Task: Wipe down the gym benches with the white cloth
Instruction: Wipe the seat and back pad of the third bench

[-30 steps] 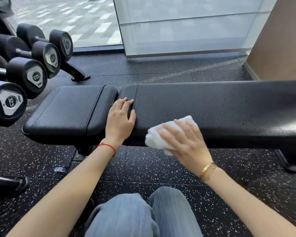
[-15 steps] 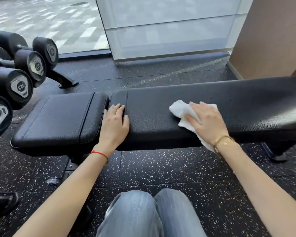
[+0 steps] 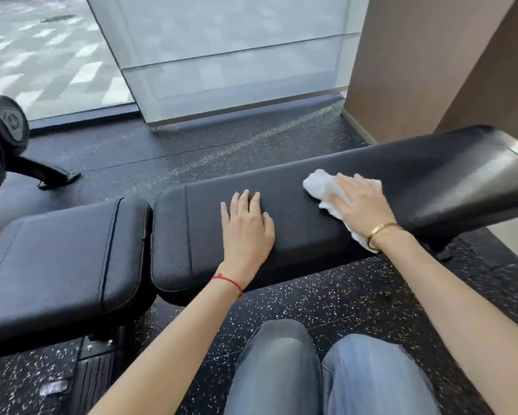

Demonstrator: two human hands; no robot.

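Note:
A black padded gym bench runs across the view, with a long back pad (image 3: 431, 175) and a shorter seat pad (image 3: 60, 250) to its left. My right hand (image 3: 361, 200) lies flat on the white cloth (image 3: 319, 185), pressing it onto the top of the long pad with straight fingers. Part of the cloth trails out under my wrist at the pad's near edge. My left hand (image 3: 247, 227) rests flat on the same pad, left of the cloth, fingers straight and holding nothing.
Black dumbbells (image 3: 0, 139) on a rack stand at the far left. A glass wall (image 3: 236, 55) and a brown wall (image 3: 431, 61) lie behind the bench. Speckled black rubber floor (image 3: 326, 295) surrounds it. My knees in jeans (image 3: 281, 369) are just below the bench.
My right hand has slid the cloth rightward along the long pad. My left hand has moved from the gap between the pads to further right on the long pad. The view shifted right.

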